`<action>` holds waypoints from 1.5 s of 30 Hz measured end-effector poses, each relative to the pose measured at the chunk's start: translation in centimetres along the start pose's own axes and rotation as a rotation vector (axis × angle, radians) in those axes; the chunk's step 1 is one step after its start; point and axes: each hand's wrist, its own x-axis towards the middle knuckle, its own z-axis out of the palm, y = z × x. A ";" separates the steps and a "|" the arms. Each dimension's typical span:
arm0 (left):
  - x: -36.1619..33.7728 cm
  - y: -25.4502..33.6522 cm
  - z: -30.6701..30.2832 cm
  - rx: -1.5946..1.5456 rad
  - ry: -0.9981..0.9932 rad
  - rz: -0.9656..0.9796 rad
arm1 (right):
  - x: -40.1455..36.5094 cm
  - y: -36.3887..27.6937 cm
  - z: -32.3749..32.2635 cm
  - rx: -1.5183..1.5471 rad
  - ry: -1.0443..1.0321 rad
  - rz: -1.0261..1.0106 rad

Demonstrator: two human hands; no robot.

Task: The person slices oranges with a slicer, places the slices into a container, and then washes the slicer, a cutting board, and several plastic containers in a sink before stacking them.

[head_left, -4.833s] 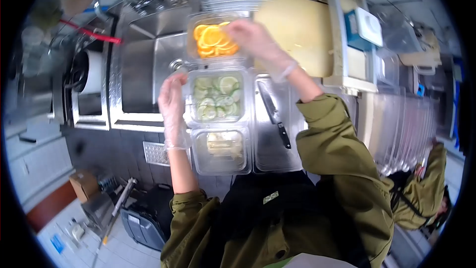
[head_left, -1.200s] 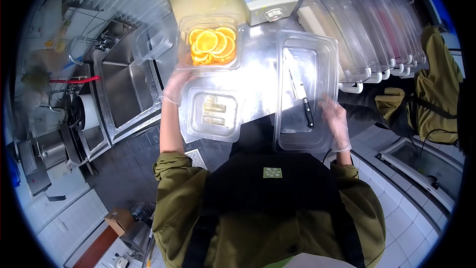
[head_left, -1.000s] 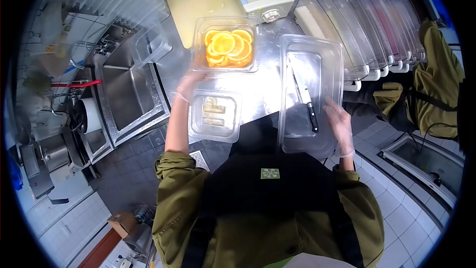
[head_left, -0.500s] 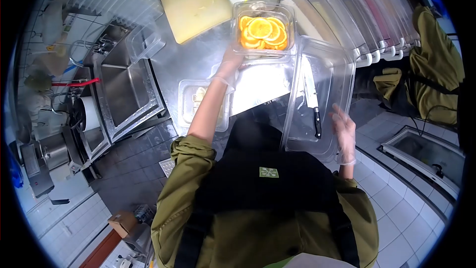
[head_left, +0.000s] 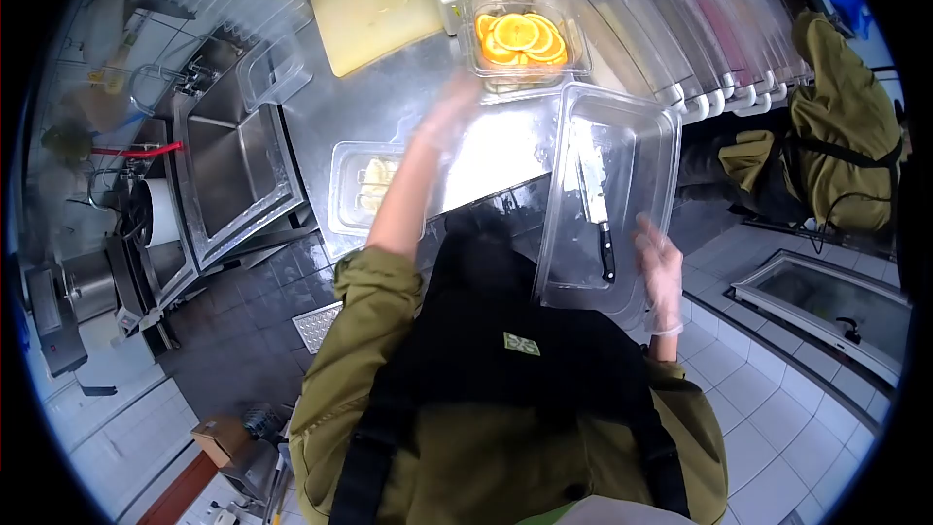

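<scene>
My left hand (head_left: 449, 117), in a clear glove, is smeared by motion just below a clear tub of orange slices (head_left: 494, 66); its fingers cannot be made out. My gloved right hand (head_left: 661, 270) grips the right side wall of a large clear plastic container (head_left: 622, 117). Inside that container lies a knife (head_left: 594, 204) with a black handle toward me. The container tilts past the counter's front edge, its near end close to my apron. Under my left forearm sits a smaller clear tub (head_left: 352, 204) with pale pieces in it.
A yellowish cutting board (head_left: 374, 10) lies at the back of the steel counter (head_left: 360, 102). Clear lidded bins (head_left: 622, 15) line the back right. A sink (head_left: 233, 175) is to the left, with a clear container on its edge. Another person (head_left: 846, 126) stands at right.
My left hand has drawn back slightly from the tub of orange slices. The view has shifted a little, and the large container with the knife stays by my right hand.
</scene>
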 end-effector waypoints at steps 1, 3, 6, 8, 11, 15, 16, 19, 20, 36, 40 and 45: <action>-0.9 0.1 -1.9 0.220 0.081 0.142 | 0.0 0.0 0.0 0.008 -0.005 -0.006; -4.0 2.7 -7.1 0.686 0.177 0.253 | -0.2 0.3 0.2 0.029 -0.017 -0.008; -9.4 0.7 -16.0 0.990 0.451 0.153 | -0.3 0.5 0.1 0.019 -0.030 0.013; -13.4 -1.5 -17.6 0.577 0.368 -0.006 | -0.3 0.6 -0.1 -0.002 -0.060 0.058; -15.9 -3.5 -17.2 0.084 0.325 -0.180 | -0.4 0.5 -0.2 -0.002 -0.089 0.063; -16.4 -3.6 -11.4 0.080 0.317 -0.118 | -0.7 0.2 -0.2 0.003 -0.082 0.029; -16.2 -4.0 -9.4 0.056 0.312 -0.077 | -0.6 0.5 -0.2 -0.006 -0.078 0.010; -14.3 -4.8 -3.7 0.017 0.248 -0.008 | -0.1 2.0 -0.6 -0.033 -0.066 -0.031; -13.3 -5.3 -2.1 -0.020 0.227 -0.025 | 0.0 2.3 -0.8 -0.042 -0.068 -0.038; -12.6 -1.9 -5.9 -0.147 0.267 -0.039 | -0.2 -7.3 9.1 -0.271 -0.298 -0.372; -18.6 0.8 -13.1 0.046 0.322 -0.116 | 3.3 -6.1 20.6 -0.232 -0.422 -0.481; -18.9 -2.5 -21.3 0.364 0.336 -0.169 | 4.6 -6.0 33.2 -0.248 -0.449 -0.176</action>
